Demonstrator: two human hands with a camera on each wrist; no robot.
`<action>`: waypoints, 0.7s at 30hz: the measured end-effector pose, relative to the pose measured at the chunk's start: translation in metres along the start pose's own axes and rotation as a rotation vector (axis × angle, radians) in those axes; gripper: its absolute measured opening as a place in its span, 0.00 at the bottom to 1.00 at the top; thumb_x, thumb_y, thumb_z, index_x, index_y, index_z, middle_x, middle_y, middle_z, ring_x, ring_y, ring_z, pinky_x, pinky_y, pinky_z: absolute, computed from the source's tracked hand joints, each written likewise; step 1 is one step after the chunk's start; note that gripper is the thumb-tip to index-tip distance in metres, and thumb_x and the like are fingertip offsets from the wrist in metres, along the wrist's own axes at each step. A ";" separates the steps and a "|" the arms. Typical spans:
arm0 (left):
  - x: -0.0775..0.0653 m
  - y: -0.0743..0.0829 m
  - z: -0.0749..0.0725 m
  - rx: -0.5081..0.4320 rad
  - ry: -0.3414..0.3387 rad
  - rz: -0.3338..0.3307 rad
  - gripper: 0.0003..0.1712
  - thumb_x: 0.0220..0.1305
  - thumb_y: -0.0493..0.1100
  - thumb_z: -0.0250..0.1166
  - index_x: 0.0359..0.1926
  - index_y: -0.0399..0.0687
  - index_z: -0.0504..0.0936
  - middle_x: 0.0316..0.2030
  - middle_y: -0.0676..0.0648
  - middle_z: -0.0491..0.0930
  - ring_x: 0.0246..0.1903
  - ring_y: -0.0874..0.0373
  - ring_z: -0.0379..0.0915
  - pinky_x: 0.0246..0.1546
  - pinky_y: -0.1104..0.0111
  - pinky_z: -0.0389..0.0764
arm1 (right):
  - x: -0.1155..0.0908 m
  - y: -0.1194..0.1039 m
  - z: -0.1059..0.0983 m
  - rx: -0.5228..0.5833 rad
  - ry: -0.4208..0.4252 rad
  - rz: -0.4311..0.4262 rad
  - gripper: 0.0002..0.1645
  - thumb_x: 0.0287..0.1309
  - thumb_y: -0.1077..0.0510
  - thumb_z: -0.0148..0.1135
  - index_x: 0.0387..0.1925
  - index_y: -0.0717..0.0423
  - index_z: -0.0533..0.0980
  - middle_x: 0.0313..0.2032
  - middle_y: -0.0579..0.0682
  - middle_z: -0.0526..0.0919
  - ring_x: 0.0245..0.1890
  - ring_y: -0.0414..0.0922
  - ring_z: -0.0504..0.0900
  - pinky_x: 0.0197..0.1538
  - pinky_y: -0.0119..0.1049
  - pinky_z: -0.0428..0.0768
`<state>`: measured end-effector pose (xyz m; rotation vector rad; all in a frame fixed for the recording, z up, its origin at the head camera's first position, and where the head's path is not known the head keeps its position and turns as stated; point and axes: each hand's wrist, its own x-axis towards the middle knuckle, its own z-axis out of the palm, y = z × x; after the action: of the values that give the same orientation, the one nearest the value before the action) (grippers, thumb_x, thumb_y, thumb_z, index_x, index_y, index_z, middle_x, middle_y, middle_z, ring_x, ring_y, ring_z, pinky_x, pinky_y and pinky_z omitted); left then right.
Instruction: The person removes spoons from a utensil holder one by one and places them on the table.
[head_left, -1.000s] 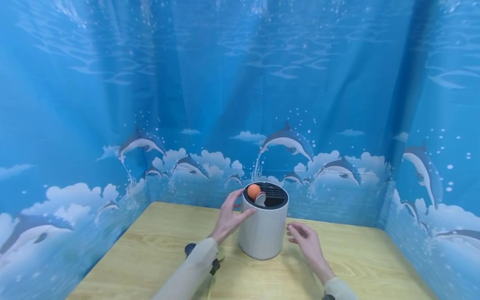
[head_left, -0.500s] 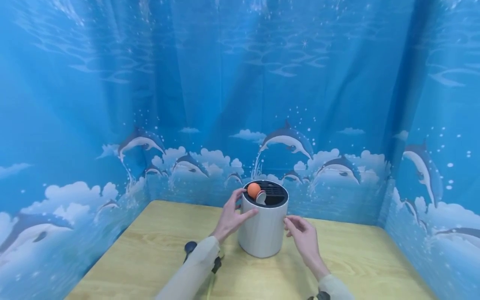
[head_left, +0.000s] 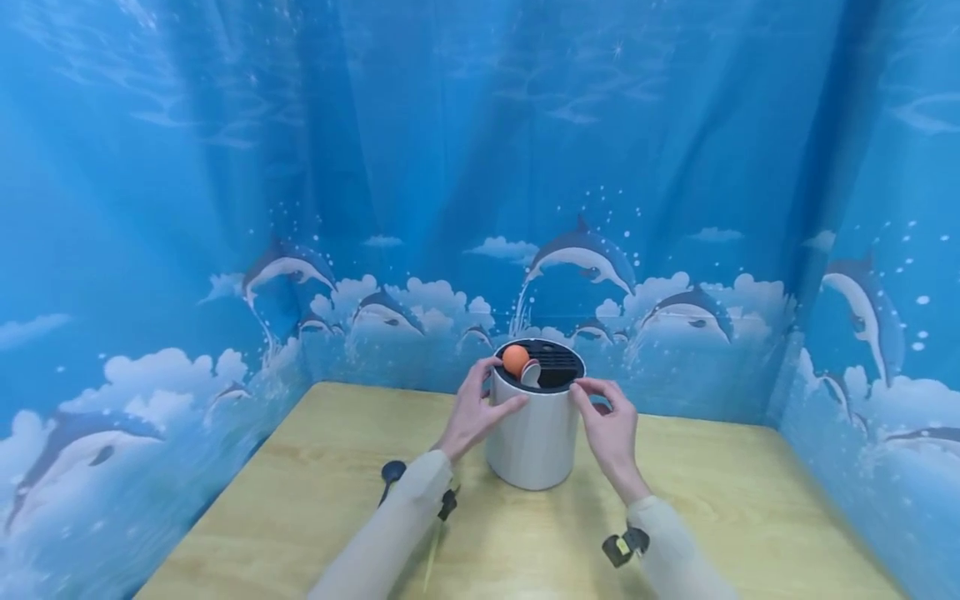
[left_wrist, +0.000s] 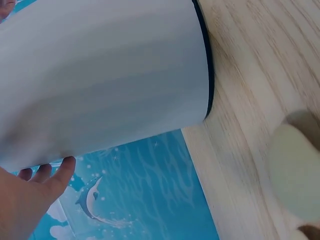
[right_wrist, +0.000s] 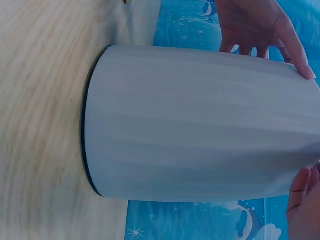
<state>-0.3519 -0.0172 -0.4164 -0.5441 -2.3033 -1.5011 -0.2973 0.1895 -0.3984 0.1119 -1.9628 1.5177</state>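
Note:
A white cylindrical utensil holder (head_left: 531,442) with a black slotted top stands upright on the wooden table. From its top opening stick up a round orange piece (head_left: 515,360) and a small whitish, spoon-like head (head_left: 531,373) with a reddish edge. My left hand (head_left: 472,412) holds the holder's left side near the rim, thumb across the front and fingers towards the back. At the right of the rim, my right hand (head_left: 609,425) has thumb and forefinger together on the edge, its other fingers bent. The right wrist view shows both hands at the holder's upper end.
A dark ladle-like utensil (head_left: 392,472) lies on the table (head_left: 337,433) left of my left forearm. Beside that forearm shows a thin yellow handle (head_left: 431,558); a pale green rounded utensil head (left_wrist: 295,170) appears in the left wrist view. A blue dolphin curtain (head_left: 450,167) surrounds the table.
My right hand has come in from beside the holder and up to the right of its rim. My left hand stays at the holder's left side. The head view has tilted slightly down.

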 end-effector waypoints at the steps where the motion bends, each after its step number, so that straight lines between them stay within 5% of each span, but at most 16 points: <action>1: 0.000 0.001 0.000 0.000 0.003 0.007 0.42 0.53 0.67 0.70 0.65 0.63 0.65 0.69 0.49 0.66 0.68 0.46 0.63 0.59 0.41 0.73 | 0.001 -0.003 0.000 -0.002 0.003 -0.004 0.12 0.62 0.54 0.66 0.44 0.56 0.83 0.41 0.50 0.82 0.41 0.33 0.76 0.42 0.20 0.76; 9: 0.001 -0.001 -0.001 0.020 -0.014 0.011 0.45 0.49 0.67 0.73 0.64 0.60 0.63 0.67 0.46 0.68 0.65 0.46 0.67 0.57 0.45 0.77 | -0.001 -0.016 0.006 -0.052 -0.003 -0.054 0.11 0.62 0.58 0.66 0.44 0.59 0.83 0.41 0.54 0.83 0.39 0.31 0.75 0.38 0.19 0.75; 13: 0.003 -0.004 -0.001 0.029 -0.018 0.016 0.46 0.49 0.68 0.73 0.64 0.60 0.62 0.66 0.45 0.69 0.63 0.46 0.69 0.56 0.45 0.78 | 0.001 -0.017 0.011 -0.064 -0.003 -0.151 0.10 0.60 0.55 0.68 0.42 0.54 0.85 0.36 0.50 0.84 0.35 0.33 0.75 0.35 0.22 0.73; 21: 0.009 -0.006 -0.005 0.023 -0.052 0.018 0.46 0.49 0.68 0.72 0.63 0.62 0.62 0.68 0.46 0.68 0.67 0.45 0.66 0.59 0.43 0.75 | 0.009 -0.026 0.019 -0.085 -0.035 -0.353 0.11 0.60 0.56 0.68 0.41 0.58 0.84 0.36 0.49 0.86 0.37 0.40 0.79 0.39 0.34 0.78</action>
<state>-0.3626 -0.0227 -0.4150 -0.6026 -2.3456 -1.4673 -0.3011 0.1666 -0.3744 0.4282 -1.9107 1.2088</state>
